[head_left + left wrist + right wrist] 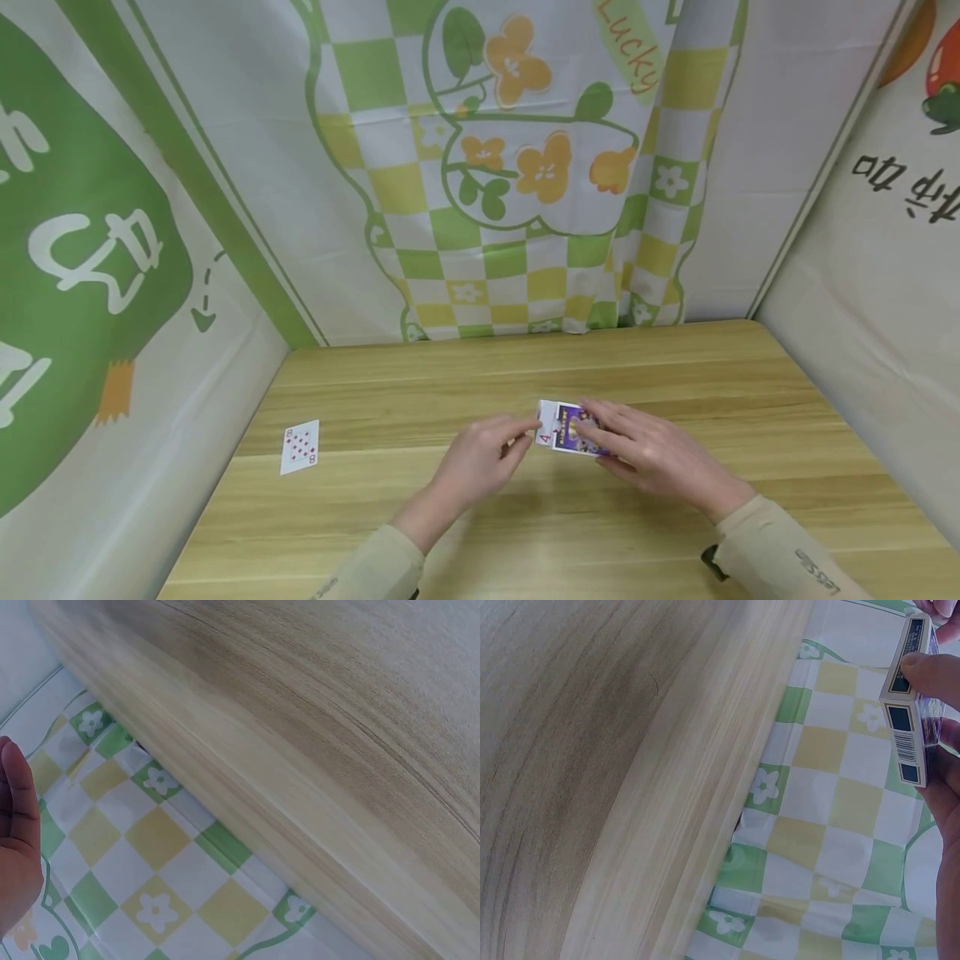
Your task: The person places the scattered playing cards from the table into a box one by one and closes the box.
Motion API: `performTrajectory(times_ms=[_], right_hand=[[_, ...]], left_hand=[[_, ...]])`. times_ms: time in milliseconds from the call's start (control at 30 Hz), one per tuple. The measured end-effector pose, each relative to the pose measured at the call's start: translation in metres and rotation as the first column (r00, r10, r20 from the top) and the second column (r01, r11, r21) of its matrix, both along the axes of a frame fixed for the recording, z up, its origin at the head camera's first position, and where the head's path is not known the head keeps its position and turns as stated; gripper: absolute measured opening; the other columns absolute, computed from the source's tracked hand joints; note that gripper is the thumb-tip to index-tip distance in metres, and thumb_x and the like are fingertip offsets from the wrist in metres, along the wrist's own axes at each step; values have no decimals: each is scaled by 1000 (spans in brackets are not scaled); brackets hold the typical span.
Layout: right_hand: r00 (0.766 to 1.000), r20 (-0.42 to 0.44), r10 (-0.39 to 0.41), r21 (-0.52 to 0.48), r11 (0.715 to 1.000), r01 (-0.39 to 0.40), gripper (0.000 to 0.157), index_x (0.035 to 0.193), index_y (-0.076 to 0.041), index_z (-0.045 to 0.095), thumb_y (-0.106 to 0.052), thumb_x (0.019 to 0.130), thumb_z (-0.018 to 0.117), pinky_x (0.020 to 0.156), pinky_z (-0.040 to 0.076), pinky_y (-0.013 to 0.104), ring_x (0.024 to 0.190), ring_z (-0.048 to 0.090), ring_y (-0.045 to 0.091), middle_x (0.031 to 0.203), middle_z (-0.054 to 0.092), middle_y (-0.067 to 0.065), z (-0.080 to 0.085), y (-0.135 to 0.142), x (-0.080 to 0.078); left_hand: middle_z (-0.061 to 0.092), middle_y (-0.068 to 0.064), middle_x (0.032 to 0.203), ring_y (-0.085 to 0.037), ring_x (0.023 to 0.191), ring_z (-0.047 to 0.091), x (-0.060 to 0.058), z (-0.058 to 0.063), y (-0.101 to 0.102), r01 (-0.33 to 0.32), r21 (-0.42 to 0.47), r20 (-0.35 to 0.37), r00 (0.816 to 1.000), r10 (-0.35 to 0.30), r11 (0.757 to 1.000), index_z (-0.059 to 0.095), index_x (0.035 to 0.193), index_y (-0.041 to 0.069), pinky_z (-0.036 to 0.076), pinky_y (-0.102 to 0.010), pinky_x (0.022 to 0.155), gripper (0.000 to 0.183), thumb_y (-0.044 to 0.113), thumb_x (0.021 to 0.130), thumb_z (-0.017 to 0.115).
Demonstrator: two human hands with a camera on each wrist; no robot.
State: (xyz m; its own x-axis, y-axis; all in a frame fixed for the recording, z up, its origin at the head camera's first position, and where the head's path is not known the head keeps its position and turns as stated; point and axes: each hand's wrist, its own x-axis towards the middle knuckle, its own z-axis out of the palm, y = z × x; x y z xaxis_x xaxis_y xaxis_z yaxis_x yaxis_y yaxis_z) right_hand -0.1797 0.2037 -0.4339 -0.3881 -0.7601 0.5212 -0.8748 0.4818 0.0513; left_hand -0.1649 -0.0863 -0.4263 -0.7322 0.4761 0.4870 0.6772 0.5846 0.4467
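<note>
My right hand [660, 457] grips a purple card box [568, 440] with a white border, held over the table. In the right wrist view the box [906, 742] shows a barcode on a narrow side, and the thumb lies along another side. A white playing card [547, 412] with a red 4 sticks out of the box's left end. My left hand [480, 457] pinches that card's outer edge between index finger and thumb. Only part of the left hand [19, 840] appears in the left wrist view, without the card.
An eight of diamonds [300, 447] lies face up at the left of the wooden table [390, 517]. A checkered cloth [502, 262] hangs behind the table's back edge. Printed cloth walls [847, 275] stand at both sides.
</note>
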Motion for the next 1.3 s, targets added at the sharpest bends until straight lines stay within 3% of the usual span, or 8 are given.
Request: performTrajectory(times_ms=[333, 567, 667, 767, 833, 967, 1067, 1300], right_hand=[[1000, 1, 2, -1, 1000, -2, 66, 141, -12, 62, -14, 80, 87, 92, 61, 44, 122, 65, 31, 148, 55, 17, 1, 0, 0], [1000, -15, 16, -9, 1000, -16, 73, 142, -12, 62, -11, 74, 90, 90, 62, 44, 119, 66, 32, 147, 56, 18, -1, 0, -1], [1000, -16, 17, -9, 1000, -17, 62, 142, -12, 61, -16, 84, 84, 91, 62, 44, 120, 66, 31, 147, 56, 18, 0, 0, -1], [999, -23, 23, -18, 1000, -24, 45, 142, -12, 62, -25, 99, 69, 90, 62, 44, 119, 66, 32, 146, 57, 18, 0, 0, -1], [999, -31, 27, -25, 999, -27, 43, 142, -12, 62, -28, 103, 62, 89, 62, 45, 119, 66, 31, 146, 57, 18, 0, 0, -1], [1000, -24, 20, -22, 1000, -20, 56, 142, -12, 62, -18, 90, 80, 89, 62, 45, 119, 66, 32, 146, 57, 18, 0, -1, 0], [1000, -12, 8, -12, 1000, -8, 70, 141, -12, 62, -12, 76, 88, 90, 62, 44, 120, 66, 32, 145, 58, 19, 0, -1, 0], [1000, -11, -1, -3, 1000, 1, 68, 140, -12, 64, -13, 76, 88, 91, 61, 44, 120, 66, 32, 146, 57, 18, 0, 0, 1]], left_hand=[[74, -1, 92, -5, 68, 60, 1, 0, 0, -7, -47, -23, 1000, 6, 999, 75, 117, 7, 50, -11, 59, 22, 9, 96, 70], [75, -3, 94, -4, 67, 61, 0, -3, 1, 19, -67, -36, 999, -21, 998, 75, 118, 6, 49, -8, 58, 23, 10, 95, 71], [76, -4, 97, -4, 67, 61, 0, -3, 1, 46, -91, -26, 998, -49, 995, 74, 119, 7, 49, -8, 59, 24, 10, 95, 71], [77, -4, 101, -6, 70, 65, 0, -4, 2, 62, -134, -27, 997, -66, 989, 74, 121, 8, 51, -9, 61, 26, 10, 95, 71], [77, -5, 106, -8, 75, 68, 1, -4, 2, 65, -158, -22, 997, -69, 985, 74, 123, 10, 53, -11, 63, 28, 11, 95, 71], [77, -4, 110, -10, 79, 70, 2, -4, 0, 58, -165, -2, 998, -59, 985, 73, 125, 13, 55, -13, 67, 29, 13, 97, 70], [77, -4, 109, -6, 75, 67, 3, -4, -3, 54, -109, 10, 999, -53, 993, 74, 124, 12, 54, -12, 65, 28, 11, 97, 69], [73, 0, 91, -1, 67, 58, 2, -4, -22, -5, 35, 24, 1000, 4, 999, 72, 123, 6, 53, -12, 60, 27, 6, 97, 66]])
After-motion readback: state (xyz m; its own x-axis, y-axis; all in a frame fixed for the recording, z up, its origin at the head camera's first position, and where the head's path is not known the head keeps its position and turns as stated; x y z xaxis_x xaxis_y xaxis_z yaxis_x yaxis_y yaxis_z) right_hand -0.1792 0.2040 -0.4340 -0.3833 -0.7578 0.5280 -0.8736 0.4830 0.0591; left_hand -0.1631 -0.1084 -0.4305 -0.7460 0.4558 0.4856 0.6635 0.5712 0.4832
